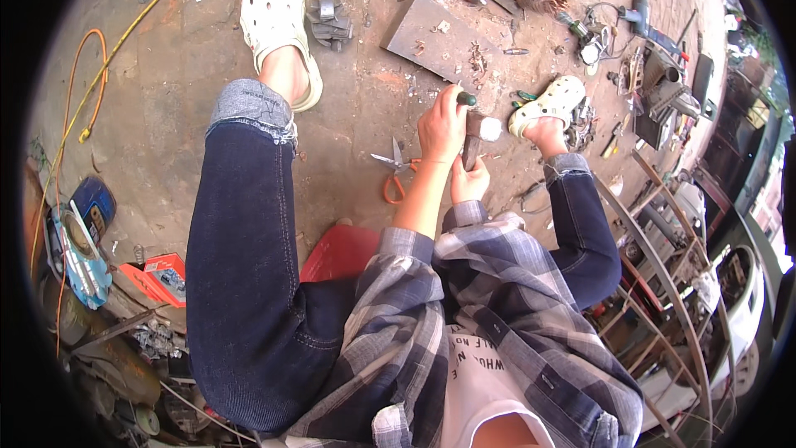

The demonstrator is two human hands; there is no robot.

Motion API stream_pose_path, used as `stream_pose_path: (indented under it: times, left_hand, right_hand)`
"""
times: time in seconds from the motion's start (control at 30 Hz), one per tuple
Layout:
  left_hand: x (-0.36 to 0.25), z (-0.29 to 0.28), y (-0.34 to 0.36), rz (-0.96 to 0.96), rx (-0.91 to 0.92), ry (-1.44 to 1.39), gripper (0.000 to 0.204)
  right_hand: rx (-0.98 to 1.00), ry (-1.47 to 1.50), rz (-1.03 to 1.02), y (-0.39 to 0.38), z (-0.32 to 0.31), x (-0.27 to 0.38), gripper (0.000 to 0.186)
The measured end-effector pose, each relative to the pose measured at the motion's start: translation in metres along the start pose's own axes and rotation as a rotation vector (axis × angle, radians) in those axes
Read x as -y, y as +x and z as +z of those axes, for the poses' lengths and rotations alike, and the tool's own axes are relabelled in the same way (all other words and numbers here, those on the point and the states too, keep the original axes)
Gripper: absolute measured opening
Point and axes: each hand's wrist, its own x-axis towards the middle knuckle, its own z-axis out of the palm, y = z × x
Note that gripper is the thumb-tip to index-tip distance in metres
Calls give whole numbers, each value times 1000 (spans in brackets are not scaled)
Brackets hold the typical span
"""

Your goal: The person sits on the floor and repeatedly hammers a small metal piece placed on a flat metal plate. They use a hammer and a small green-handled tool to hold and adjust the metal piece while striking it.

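Observation:
My left hand (441, 128) is closed around a green handle (465, 99); what else that tool consists of is hidden. Beside it, a hammer-like tool (481, 128) with a pale square face is held by my right hand (469, 176), whose fingers wrap its dark lower part. Just left of my hands, scissors (393, 184) with orange handles lie open on the paved ground. A rectangular dark plate (410, 33) scattered with small shavings lies ahead of my hands, between my shoes. Dark metal pieces (330, 25) sit beside my left shoe.
Tools, a drill (640, 8) and scrap crowd the upper right. A metal frame (676, 274) stands right. An orange cord (98, 33), blue container (93, 199) and red toolbox (162, 278) are on the left. Red plastic (332, 250) shows beneath me.

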Motion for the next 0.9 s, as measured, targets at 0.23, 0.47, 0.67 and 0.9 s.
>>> stream_pose_path:
  times: [0.23,0.47,0.67,0.9]
  left_hand:
    - [25,2,6,-204,-280,93,21]
    - [50,-4,60,-598,-396,178,14]
    - [85,-9,39,-639,-628,-155,15]
    - [75,-20,46,-636,-717,-325,13]
  right_hand:
    - [424,562,857,13,0,-74,34]
    - [171,-420,227,7,6,-136,38]
    - [15,-246,-275,38,40,-28,26]
    - [243,143,-46,93,128,15,24]
